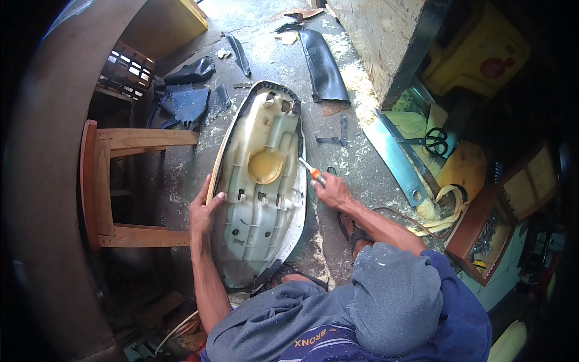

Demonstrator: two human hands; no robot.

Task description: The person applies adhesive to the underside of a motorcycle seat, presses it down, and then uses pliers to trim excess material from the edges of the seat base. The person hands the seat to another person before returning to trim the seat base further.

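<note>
A motorcycle seat (246,208) lies upside down on the floor, its pale plastic base facing up with a round yellowish recess in it. Dark cover edging runs around its far end, and white lining shows along the right side. My left hand (205,202) grips the seat's left rim, thumb over the base and fingers at the outer side. In my right hand (332,190) is a screwdriver (315,173) with an orange and dark handle. Its metal tip meets the seat's right edge; whether it is under the cover I cannot tell.
Black cover scraps (324,66) and blue-black pieces (183,104) lie beyond the seat amid pale crumbs. A wooden stool (145,139) lies at the left. To the right are a long metal blade (395,160), scissors (435,142) and a brown box of small parts (476,241).
</note>
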